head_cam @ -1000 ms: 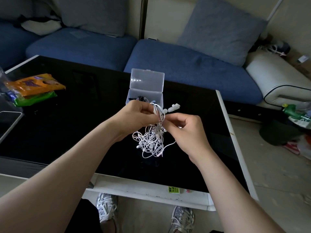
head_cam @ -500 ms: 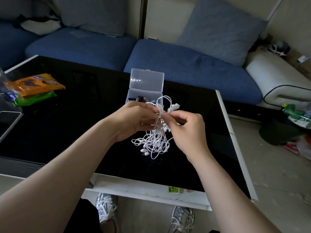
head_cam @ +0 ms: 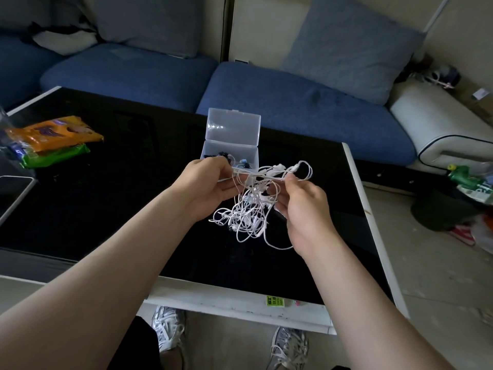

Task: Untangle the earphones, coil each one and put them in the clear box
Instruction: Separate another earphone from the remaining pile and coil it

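This is a home living room. A low coffee table with a glossy black tabletop (head_cam: 106, 188) and a scuffed white frame (head_cam: 240, 303) stands close in front of a blue upholstered sofa (head_cam: 293, 102). Grey-blue throw pillows (head_cam: 349, 46) lean against the sofa back. At its right end is a white padded armrest with dark piping (head_cam: 440, 126). Household odds and ends lie about: an orange snack packet (head_cam: 58, 132) on top of a green one (head_cam: 56, 157) at the table's left side, and a screen device (head_cam: 13, 188) at its left edge. Bags and a green bottle (head_cam: 464, 177) sit on the bare floor (head_cam: 440, 276) to the right. The person wears grey sneakers (head_cam: 289, 345).
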